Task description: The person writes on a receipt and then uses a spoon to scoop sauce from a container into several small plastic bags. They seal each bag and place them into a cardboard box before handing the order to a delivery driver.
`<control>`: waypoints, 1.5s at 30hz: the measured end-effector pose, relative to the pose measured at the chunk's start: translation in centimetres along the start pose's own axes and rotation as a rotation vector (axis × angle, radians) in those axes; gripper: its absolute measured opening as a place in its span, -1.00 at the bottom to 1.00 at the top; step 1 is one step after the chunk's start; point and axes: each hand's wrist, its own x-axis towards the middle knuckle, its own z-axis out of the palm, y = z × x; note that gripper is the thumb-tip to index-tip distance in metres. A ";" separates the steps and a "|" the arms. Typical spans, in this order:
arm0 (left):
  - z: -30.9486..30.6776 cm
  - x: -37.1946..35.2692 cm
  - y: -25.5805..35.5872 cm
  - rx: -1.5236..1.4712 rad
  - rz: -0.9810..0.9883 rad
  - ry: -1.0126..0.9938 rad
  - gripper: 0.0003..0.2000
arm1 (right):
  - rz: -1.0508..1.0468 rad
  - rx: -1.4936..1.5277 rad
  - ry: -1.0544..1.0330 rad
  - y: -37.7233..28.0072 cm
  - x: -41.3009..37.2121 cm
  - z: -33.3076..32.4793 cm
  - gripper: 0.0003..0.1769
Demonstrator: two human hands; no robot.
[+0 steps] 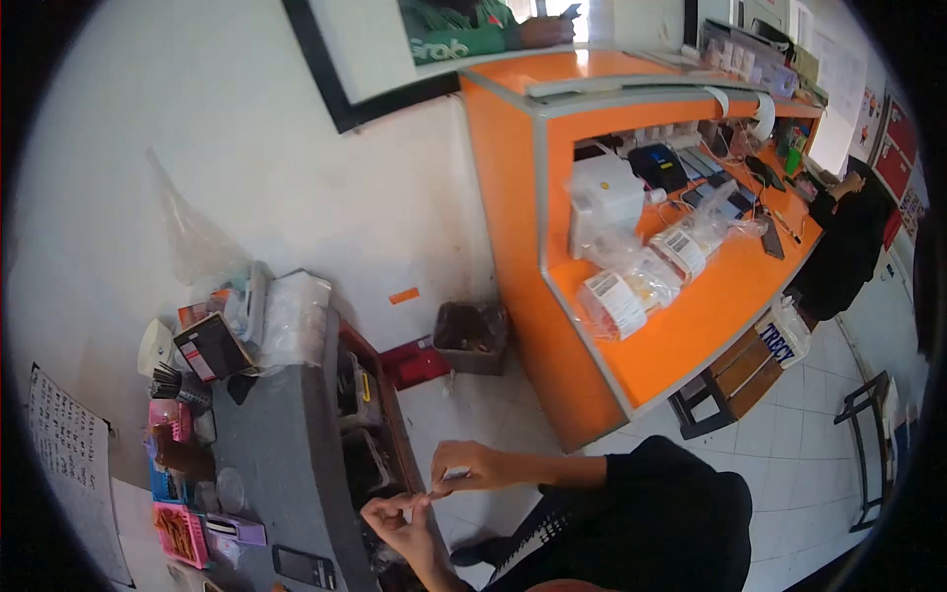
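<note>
My right hand (462, 466) reaches out of a black sleeve and pinches a small pale strip (451, 476) between thumb and fingers. Just below it, my left hand (398, 517) has its fingers curled, and their tips meet the lower end of the same strip. What the strip is stays too small to tell. Both hands hover beside the near edge of a grey table (281, 444), above its open shelves.
The table carries a black box (209, 347), plastic bags (291, 316), pink baskets (181, 533) and a phone (303, 566). An orange counter (681, 326) with labelled packets stands to the right, where a person in black (846, 247) sits. A brown box (472, 337) sits on the floor.
</note>
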 end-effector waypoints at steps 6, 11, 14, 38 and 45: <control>11.6 -4.5 2.8 0.087 0.014 -0.129 -0.65 | 0.159 0.249 -0.011 -4.3 -7.4 -10.0 -0.84; 19.2 -8.6 3.4 -0.006 0.036 -0.308 -0.57 | 0.181 0.248 0.107 -7.8 -13.1 -14.4 -0.85; 21.4 -11.4 2.2 0.138 -0.186 -0.544 -0.45 | 0.301 0.319 -0.016 -9.7 -15.5 -16.6 -0.83; 42.8 -12.8 -6.0 -0.122 -0.396 0.365 -0.57 | 0.578 -1.112 -0.068 -7.6 -25.4 -52.7 -0.03; 41.3 -11.3 -9.2 -0.008 -0.189 0.444 -0.55 | 0.633 -1.033 -0.058 -7.1 -25.1 -51.4 -0.02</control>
